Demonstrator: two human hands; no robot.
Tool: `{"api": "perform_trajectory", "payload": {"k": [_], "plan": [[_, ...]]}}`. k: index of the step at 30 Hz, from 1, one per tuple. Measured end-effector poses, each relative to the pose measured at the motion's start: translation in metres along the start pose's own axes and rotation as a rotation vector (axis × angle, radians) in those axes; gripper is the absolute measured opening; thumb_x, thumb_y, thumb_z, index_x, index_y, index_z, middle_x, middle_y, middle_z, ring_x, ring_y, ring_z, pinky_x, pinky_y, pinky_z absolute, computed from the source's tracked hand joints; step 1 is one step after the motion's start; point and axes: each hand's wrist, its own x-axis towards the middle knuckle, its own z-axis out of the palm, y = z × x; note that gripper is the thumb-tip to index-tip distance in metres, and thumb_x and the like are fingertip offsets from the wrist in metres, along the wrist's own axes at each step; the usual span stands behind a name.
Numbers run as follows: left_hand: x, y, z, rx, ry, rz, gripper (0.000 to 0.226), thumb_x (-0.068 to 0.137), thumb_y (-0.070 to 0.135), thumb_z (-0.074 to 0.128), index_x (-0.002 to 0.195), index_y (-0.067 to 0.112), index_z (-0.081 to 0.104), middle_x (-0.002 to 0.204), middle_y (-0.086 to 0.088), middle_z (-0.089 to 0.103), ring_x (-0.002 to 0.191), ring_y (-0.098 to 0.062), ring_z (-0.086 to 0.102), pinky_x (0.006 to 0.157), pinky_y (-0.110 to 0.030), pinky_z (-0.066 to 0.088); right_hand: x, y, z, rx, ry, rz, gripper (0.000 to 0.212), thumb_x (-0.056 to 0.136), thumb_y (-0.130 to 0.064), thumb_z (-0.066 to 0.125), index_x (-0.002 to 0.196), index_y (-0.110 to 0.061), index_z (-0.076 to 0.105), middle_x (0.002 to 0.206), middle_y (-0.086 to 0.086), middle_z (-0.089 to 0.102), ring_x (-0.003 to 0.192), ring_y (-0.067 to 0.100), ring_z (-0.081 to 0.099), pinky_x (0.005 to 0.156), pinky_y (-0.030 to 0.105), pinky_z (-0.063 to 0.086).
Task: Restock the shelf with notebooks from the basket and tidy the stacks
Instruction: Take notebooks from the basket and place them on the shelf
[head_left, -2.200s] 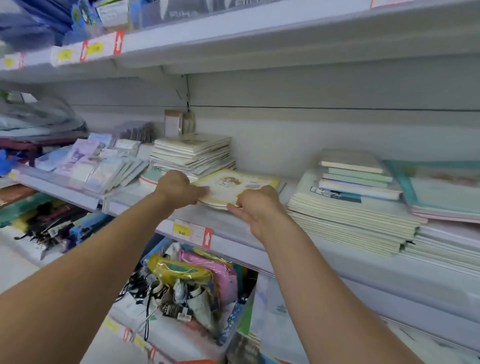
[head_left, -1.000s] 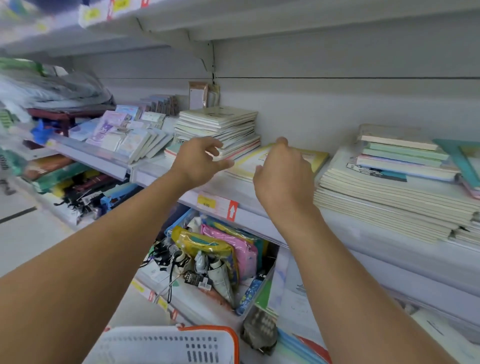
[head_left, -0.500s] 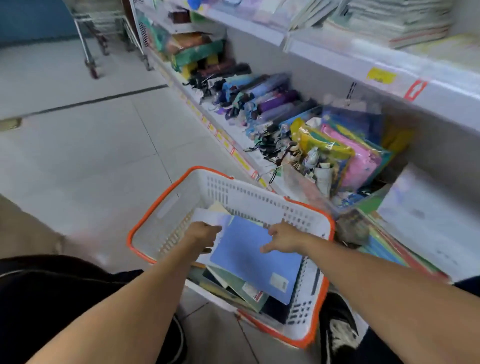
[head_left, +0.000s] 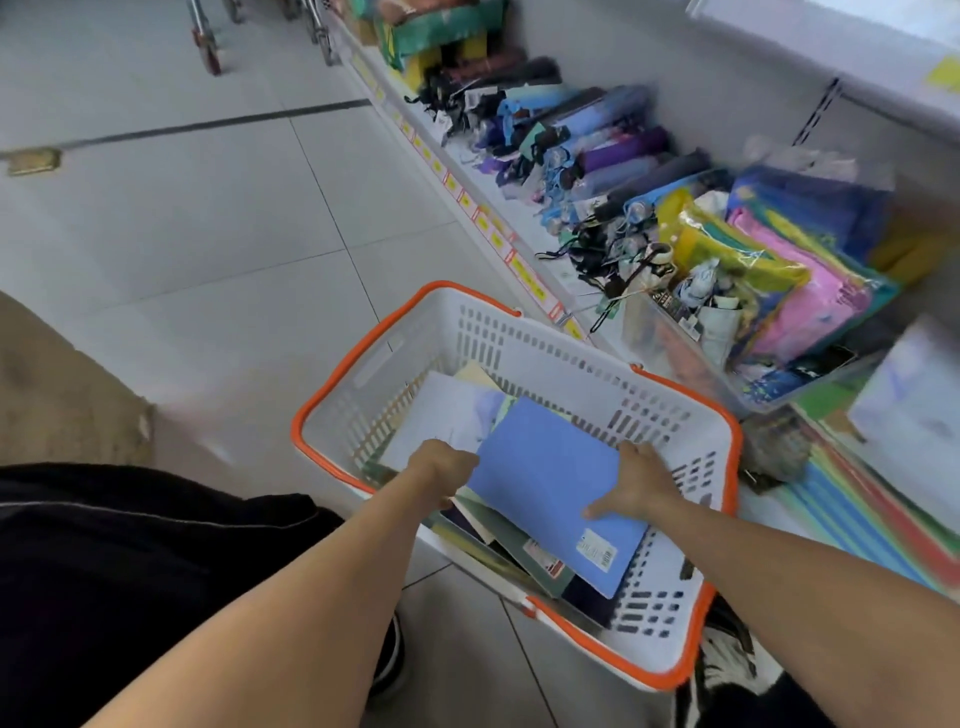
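Basket (head_left: 524, 338) on pale tiled floor (head_left: 208, 218)

Barcode sticker (head_left: 599, 554) on blue notebook (head_left: 545, 483): print too small, unreadable.

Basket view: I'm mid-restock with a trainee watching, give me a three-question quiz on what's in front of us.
1. True or false: the blue notebook lies on top of the other notebooks in the basket.
2. Multiple choice: what touches the blue notebook? A) the left hand only; B) the right hand only; C) both hands, one at each side edge.
3. Fill in: the basket's rim is ____ in colour.

Key: 1 true. 2 C: the left hand grips the left edge and the right hand holds the right edge, thumb on the cover. 3 orange.
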Motion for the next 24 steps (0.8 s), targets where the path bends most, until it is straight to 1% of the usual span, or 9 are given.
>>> {"api": "perform_trajectory", "payload": {"k": [2,4,5,9,13,15,18,22,24], "plan": [[-0.004,0.0,-0.002,-0.028,-0.002,-0.003,0.032,0.089,0.024,0.064,0.071,0.008,0.043,0.075,-0.011,0.048,0.058,-0.024,0.038,0.058,-0.032,0.039,-0.002,-0.005,-0.016,0.075,0.053,0.014,0.081,0.069,-0.053,0.084,0.129,-0.009,0.051,0.133,0.013,0.051,0.117,0.03,0.053,0.091,0.041,0.048],[-0.019,0.008,-0.005,-0.047,-0.045,0.006,0.036,0.087,0.039,0.067,0.09,0.005,0.056,0.092,-0.011,0.059,0.069,-0.024,0.052,0.062,-0.032,0.047,-0.01,-0.016,-0.049,0.143,-0.066,-0.098,0.034,0.081,-0.04,0.078,0.093,-0.012,0.062,0.094,0.008,0.062,0.081,0.025,0.061,0.066,0.033,0.047],[-0.03,0.015,-0.006,-0.073,-0.097,0.019,0.047,0.084,0.049,0.068,0.101,0.006,0.059,0.101,-0.009,0.062,0.078,-0.024,0.058,0.066,-0.032,0.051,-0.017,-0.023,-0.07,0.162,-0.147,-0.172,0.024,0.086,-0.035,0.074,0.09,-0.013,0.065,0.091,0.006,0.064,0.08,0.024,0.063,0.067,0.032,0.048],[-0.081,0.064,-0.013,-0.31,-0.345,0.07,0.086,0.069,0.071,0.068,0.12,0.004,0.055,0.117,-0.014,0.06,0.098,-0.033,0.065,0.078,-0.042,0.058,-0.069,-0.074,-0.166,0.403,-0.138,-0.405,0.012,0.089,-0.019,0.069,0.1,-0.013,0.071,0.093,0.003,0.07,0.081,0.02,0.067,0.067,0.029,0.053],[-0.107,0.107,-0.027,-0.682,-0.415,0.274,0.055,0.085,0.047,0.065,0.112,0.0,0.059,0.109,-0.018,0.062,0.093,-0.037,0.065,0.088,-0.054,0.054,-0.12,-0.136,-0.189,-0.004,0.275,-0.643,0.027,0.082,-0.022,0.066,0.065,-0.021,0.045,0.069,0.0,0.049,0.069,0.023,0.048,0.054,0.031,0.032],[-0.104,0.113,-0.032,-0.76,-0.342,0.341,0.024,0.095,0.021,0.052,0.109,0.004,0.06,0.111,-0.018,0.062,0.089,-0.032,0.064,0.083,-0.044,0.056,-0.132,-0.152,-0.177,-0.024,0.221,-0.707,0.028,0.08,-0.037,0.069,0.07,-0.023,0.047,0.073,-0.004,0.054,0.073,0.023,0.056,0.057,0.032,0.042],[-0.084,0.094,-0.037,-0.736,0.006,0.4,0.021,0.096,0.008,0.048,0.113,0.004,0.062,0.117,-0.018,0.067,0.088,-0.03,0.067,0.074,-0.041,0.058,-0.123,-0.144,-0.163,0.555,-0.29,-0.579,0.038,0.084,-0.049,0.071,0.092,-0.012,0.065,0.089,0.007,0.07,0.086,0.025,0.072,0.075,0.038,0.061],[-0.072,0.061,-0.043,-0.392,0.445,0.613,0.017,0.096,0.009,0.048,0.105,0.011,0.063,0.096,-0.007,0.067,0.084,-0.026,0.063,0.069,-0.038,0.051,-0.073,-0.114,-0.111,0.833,-0.17,-0.111,0.026,0.091,-0.028,0.07,0.088,-0.005,0.059,0.08,0.013,0.06,0.058,0.015,0.064,0.062,0.029,0.055],[-0.068,0.054,-0.045,-0.392,0.541,0.64,0.018,0.097,0.006,0.043,0.101,0.013,0.06,0.095,-0.008,0.065,0.084,-0.026,0.061,0.07,-0.039,0.051,-0.059,-0.101,-0.068,0.916,-0.232,0.094,0.026,0.091,-0.019,0.07,0.105,-0.003,0.055,0.098,0.016,0.058,0.089,0.022,0.063,0.077,0.036,0.051]]}}
